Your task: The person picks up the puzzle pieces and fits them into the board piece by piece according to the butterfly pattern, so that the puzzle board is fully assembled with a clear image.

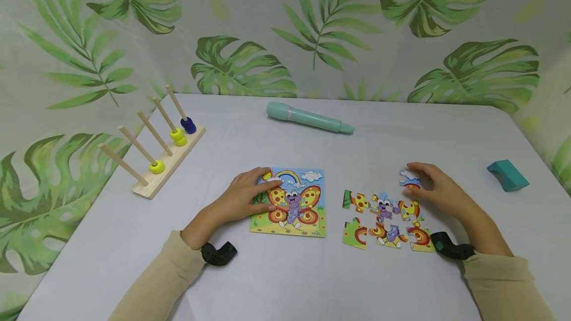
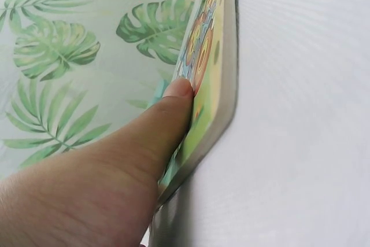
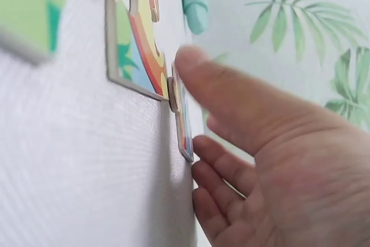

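Note:
My left hand rests on the left part of a square butterfly picture board, fingers extended. In the left wrist view the thumb presses on its printed face. To the right, my right hand holds a cloud-and-rainbow puzzle piece at its edges, between thumb and fingers, just at the tabletop. Nearest to that hand lies a yellow wing piece. Several other loose pieces, among them a butterfly face piece and a green corner piece, lie in two rows, slightly apart.
A wooden peg stand with yellow and blue rings stands at the left. At the back lies a mint-green microphone-shaped thing. A teal arched block sits at the far right. Leaf-patterned cloth hangs behind the white table.

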Motion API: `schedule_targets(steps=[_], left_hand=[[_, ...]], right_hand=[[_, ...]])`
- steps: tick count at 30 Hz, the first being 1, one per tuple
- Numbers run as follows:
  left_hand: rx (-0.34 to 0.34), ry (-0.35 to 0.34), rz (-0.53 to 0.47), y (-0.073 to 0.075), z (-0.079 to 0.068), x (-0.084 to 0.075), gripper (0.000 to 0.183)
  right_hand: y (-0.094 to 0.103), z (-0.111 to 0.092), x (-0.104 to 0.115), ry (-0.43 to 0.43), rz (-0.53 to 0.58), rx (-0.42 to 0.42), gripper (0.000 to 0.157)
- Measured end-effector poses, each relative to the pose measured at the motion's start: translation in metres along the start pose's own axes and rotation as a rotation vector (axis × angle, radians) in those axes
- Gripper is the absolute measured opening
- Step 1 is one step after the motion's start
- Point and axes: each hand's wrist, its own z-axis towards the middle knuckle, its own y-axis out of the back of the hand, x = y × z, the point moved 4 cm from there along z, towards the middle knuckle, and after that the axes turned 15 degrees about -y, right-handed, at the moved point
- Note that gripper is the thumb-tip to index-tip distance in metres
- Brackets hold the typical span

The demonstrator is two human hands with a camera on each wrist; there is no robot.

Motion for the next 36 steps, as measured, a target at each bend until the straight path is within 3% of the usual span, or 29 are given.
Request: schedule_targets(steps=[12,23,28,36], left_hand=[[-0.001,-0.003,-0.005,-0.001,0.000,0.001,0.060],[-0.001,0.001,-0.007,-0.001,0.000,0.001,0.060],[0.000,0.001,-0.003,0.000,0.000,0.001,0.060],[-0.002,-0.007,0.003,0.001,0.000,-0.001,0.061]], right_hand=[[0.004,0.002,-0.008,-0.068,-0.116,0.048,0.071],[0.005,-0.002,0.004,-0.023,-0.136,-0.073,0.063],[0.009,-0.009,0.029,0.094,-0.051,-0.142,0.058],[-0.001,-0.028,0.098,0.300,0.019,-0.191,0.057]])
